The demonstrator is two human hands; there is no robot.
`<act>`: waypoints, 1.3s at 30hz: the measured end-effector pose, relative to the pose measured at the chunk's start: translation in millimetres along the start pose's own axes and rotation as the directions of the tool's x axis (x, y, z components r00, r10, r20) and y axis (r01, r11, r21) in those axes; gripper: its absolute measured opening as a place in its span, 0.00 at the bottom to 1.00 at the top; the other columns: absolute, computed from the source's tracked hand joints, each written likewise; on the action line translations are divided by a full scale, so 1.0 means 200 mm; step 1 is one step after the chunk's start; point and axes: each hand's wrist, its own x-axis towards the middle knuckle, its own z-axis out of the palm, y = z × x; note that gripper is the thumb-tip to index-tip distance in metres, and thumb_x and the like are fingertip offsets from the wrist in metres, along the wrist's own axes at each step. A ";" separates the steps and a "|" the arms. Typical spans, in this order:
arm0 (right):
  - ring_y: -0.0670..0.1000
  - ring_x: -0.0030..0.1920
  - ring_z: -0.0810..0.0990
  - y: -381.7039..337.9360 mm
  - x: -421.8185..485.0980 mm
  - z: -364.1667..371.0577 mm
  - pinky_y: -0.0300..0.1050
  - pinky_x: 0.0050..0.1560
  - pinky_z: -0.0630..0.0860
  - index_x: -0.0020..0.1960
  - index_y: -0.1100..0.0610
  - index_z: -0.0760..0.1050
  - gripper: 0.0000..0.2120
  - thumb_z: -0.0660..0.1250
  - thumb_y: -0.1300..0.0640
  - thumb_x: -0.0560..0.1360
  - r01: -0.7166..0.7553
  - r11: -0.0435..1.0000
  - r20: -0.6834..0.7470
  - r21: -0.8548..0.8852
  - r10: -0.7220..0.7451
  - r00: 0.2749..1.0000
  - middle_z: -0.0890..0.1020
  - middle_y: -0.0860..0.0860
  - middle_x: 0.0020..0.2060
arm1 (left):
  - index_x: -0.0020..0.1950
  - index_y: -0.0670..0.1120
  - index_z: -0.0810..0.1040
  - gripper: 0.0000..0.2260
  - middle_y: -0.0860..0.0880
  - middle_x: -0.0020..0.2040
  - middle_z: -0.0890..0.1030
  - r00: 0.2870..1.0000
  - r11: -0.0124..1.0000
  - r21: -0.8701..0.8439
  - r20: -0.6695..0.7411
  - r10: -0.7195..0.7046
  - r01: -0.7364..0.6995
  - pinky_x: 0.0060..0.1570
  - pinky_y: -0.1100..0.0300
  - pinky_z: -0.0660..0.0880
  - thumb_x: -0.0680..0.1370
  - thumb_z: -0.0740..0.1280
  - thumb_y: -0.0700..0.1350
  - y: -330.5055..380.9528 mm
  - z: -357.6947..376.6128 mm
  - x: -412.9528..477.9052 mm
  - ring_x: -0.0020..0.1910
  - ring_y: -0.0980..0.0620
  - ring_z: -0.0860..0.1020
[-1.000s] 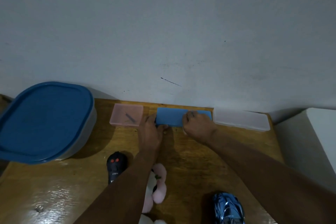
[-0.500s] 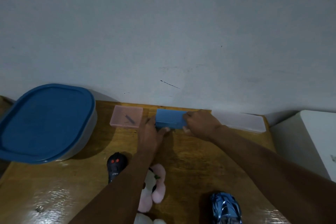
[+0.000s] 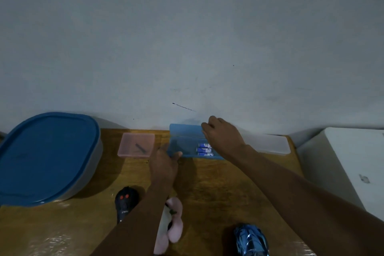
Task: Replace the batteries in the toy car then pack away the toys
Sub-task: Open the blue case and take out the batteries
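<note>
A small blue box (image 3: 181, 145) lies against the wall, its lid (image 3: 185, 130) swung up. Blue batteries (image 3: 204, 149) show inside it. My left hand (image 3: 165, 162) grips the box's front left corner. My right hand (image 3: 223, 136) holds the raised lid at its right end. The shiny blue toy car (image 3: 251, 240) stands at the table's near edge, right of my arms. A black remote with red buttons (image 3: 124, 203) lies to the left of my left forearm, and a pink and white plush toy (image 3: 172, 226) lies partly under that arm.
A large tub with a blue lid (image 3: 46, 156) fills the left of the wooden table (image 3: 218, 193). A pink open box (image 3: 137, 147) holds a small dark tool. A clear flat box (image 3: 268, 144) lies right of the blue box. A white block (image 3: 349, 164) borders the table's right side.
The blue box was shut under both hands. My right hand has lifted its lid up toward the wall, and the batteries inside now show. My left hand stayed at the front corner.
</note>
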 end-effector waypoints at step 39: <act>0.56 0.58 0.71 -0.29 -0.19 0.25 0.55 0.57 0.71 0.59 0.54 0.69 0.26 0.42 0.39 0.79 -0.401 0.888 0.247 0.226 0.346 0.905 0.74 0.54 0.57 | 0.57 0.45 0.81 0.14 0.48 0.45 0.84 1.000 1.000 -0.009 0.004 0.022 -0.022 0.31 0.70 0.68 0.74 0.71 0.49 0.01 -0.03 0.00 0.40 0.53 0.80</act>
